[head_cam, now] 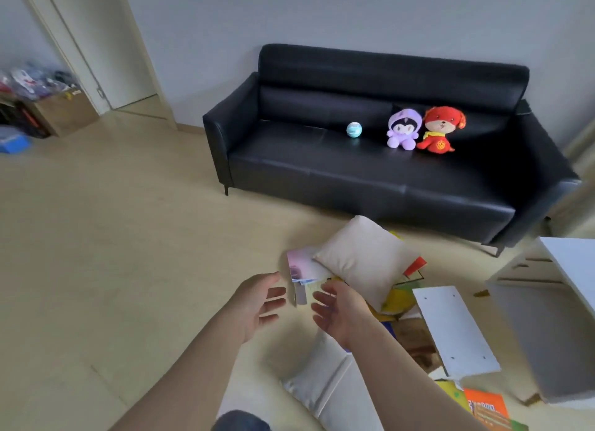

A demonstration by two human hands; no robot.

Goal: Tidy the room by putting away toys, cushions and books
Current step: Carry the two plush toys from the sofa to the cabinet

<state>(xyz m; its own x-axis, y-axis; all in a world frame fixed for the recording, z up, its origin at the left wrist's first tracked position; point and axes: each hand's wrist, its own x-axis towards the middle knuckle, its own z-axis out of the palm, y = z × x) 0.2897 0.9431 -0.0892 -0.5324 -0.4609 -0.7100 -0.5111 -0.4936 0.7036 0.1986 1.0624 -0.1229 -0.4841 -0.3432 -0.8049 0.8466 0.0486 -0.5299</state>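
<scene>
Cream fabric cushion lies on scattered colourful books on the floor before the black leather sofa. My left hand and right hand hover near it, fingers relaxed, holding nothing.

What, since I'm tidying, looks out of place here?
A cushion lies atop scattered books on the floor before the sofa; a white panel lies loose beside them.
</scene>
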